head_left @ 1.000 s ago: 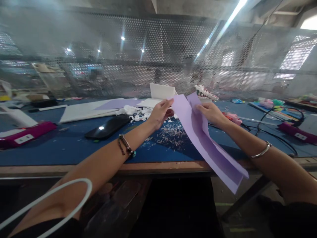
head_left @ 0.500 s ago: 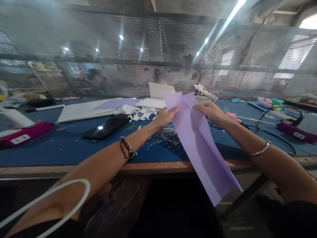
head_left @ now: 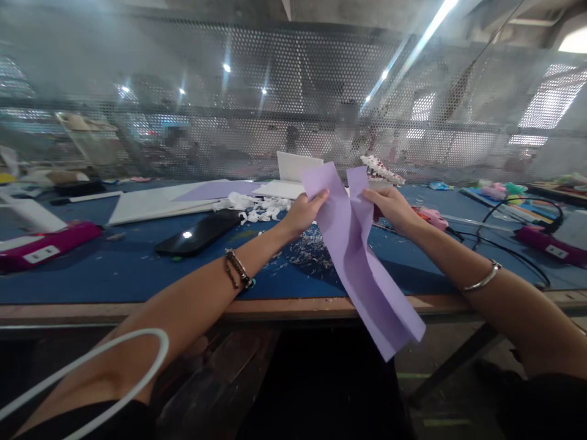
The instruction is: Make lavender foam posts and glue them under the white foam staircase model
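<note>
I hold a long lilac paper sheet (head_left: 358,256) up over the front of the blue table (head_left: 114,275). My left hand (head_left: 302,214) pinches its upper left corner. My right hand (head_left: 389,205) pinches the upper right corner. The sheet is folded lengthwise and its lower end hangs past the table's front edge. Both hands are closed on the paper, with the two top corners spread apart.
A black phone (head_left: 197,235) lies left of my left arm, near white paper scraps (head_left: 257,211) and fine shavings (head_left: 312,247). White boards (head_left: 156,205) lie behind, a magenta tool (head_left: 46,244) at far left, black cables (head_left: 509,238) at right. A perforated metal screen (head_left: 293,104) backs the table.
The two top corners of the lilac sheet have been drawn apart and then turned more upright; the hanging lower end has swung left and nearer the table edge.
</note>
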`<state>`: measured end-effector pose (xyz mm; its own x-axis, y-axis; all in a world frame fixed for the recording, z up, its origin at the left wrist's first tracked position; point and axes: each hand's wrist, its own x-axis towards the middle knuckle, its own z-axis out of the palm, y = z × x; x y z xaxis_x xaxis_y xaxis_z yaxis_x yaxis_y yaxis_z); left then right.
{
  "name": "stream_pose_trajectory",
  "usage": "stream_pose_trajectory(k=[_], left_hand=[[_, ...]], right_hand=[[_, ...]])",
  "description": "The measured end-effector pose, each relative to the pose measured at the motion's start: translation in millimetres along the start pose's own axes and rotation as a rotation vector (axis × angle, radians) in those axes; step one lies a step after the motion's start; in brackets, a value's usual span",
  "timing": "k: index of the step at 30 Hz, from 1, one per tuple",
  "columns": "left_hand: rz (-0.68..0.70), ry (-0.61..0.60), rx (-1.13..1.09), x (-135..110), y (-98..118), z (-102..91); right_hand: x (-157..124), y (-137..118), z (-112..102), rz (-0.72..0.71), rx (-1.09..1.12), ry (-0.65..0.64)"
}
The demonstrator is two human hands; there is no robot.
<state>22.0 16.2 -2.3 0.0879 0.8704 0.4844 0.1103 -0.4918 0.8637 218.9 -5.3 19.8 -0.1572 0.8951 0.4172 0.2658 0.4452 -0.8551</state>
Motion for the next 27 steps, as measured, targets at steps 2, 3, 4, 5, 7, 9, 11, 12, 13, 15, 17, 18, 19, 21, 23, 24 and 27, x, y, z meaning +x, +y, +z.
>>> stream_pose_trajectory(k=[2,3,4,5,7,9,11,12,13,15,17,18,19,21,23,24,27], left_hand=[[0.008,0.04,0.009,1.4,1.4,-3.2],[0.007,0.043,0.02,1.8,2.3,-4.9],[-0.003,0.019,0.031,1.9,3.4,-6.4],[-0.019,-0.037,0.03,1.5,4.4,-7.3],[-0.053,-0.214,-0.002,-0.4,5.6,-7.1],[-0.065,-0.37,-0.033,-3.3,5.8,-4.1],[-0.054,-0.402,-0.024,-6.4,5.4,0.5],[-0.052,-0.387,-0.001,-7.8,5.4,2.8],[-0.049,-0.363,0.023,-9.1,5.8,4.9],[-0.043,-0.308,0.066,-11.1,7.8,7.5],[-0.034,-0.247,0.098,-12.4,10.7,8.2],[-0.025,-0.215,0.107,-12.6,12.1,7.9],[-0.015,-0.19,0.115,-12.6,13.1,7.3],[0.017,-0.149,0.131,-11.4,13.5,5.4],[0.053,-0.12,0.144,-9.2,12.0,2.9],[0.067,-0.106,0.146,-7.7,10.8,1.5],[0.098,-0.076,0.113,-3.4,7.5,-2.7]], right_hand=[[1.8,2.5,-1.8,-0.019,0.006,0.014],[2.5,3.4,-2.8,-0.022,0.008,0.021],[3.1,4.0,-3.6,-0.019,0.007,0.029],[3.3,4.1,-4.2,-0.016,0.008,0.04],[2.9,3.0,-4.8,-0.013,0.018,0.058],[1.6,0.7,-4.5,-0.014,0.037,0.073],[0.4,-1.6,-3.9,-0.016,0.04,0.074],[-0.1,-2.5,-3.6,-0.019,0.033,0.068],[-0.4,-3.0,-3.5,-0.019,0.021,0.053],[-0.5,-3.2,-3.7,0.005,-0.025,-0.012],[-0.6,-2.3,-4.3,0.052,-0.087,-0.106],[-0.6,-1.6,-4.6,0.073,-0.111,-0.154],[-0.8,-0.8,-4.9,0.087,-0.124,-0.196],[-1.2,0.5,-5.1,0.093,-0.114,-0.248],[-1.7,1.2,-5.1,0.097,-0.069,-0.269],[-1.9,1.2,-5.1,0.101,-0.048,-0.271],[-1.6,0.6,-5.7,0.118,-0.009,-0.243]])
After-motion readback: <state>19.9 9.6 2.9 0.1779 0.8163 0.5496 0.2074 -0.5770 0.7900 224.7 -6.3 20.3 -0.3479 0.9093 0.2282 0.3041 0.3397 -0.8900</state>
